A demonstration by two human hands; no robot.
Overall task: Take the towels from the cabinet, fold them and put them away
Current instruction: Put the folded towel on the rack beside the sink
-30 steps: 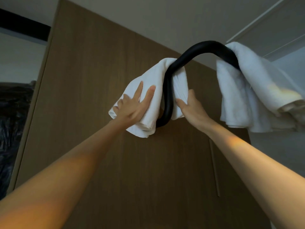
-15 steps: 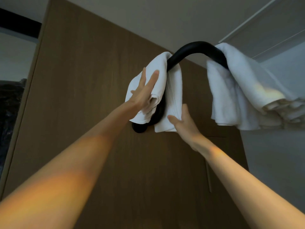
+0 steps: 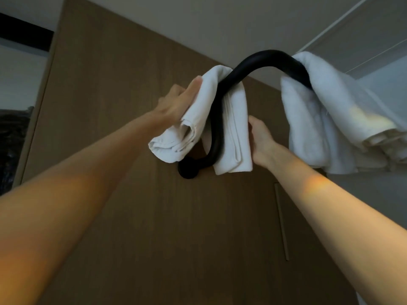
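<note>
The left hand's fingers (image 3: 193, 84) lie straight, flat against the small white towel (image 3: 233, 119) draped over the black curved bar (image 3: 259, 62); the left hand (image 3: 174, 104) presses its outer fold; the right hand (image 3: 259, 137) touches the towel's other edge, fingers hidden, so whether they grip I cannot tell; seemingly the step is hanging or lifting it; next, both halves must clear the bar; right of the bar hangs a bulkier towel (image 3: 319, 119), crowding that side; behind the bar stands the wooden cabinet door (image 3: 132, 73).
</note>
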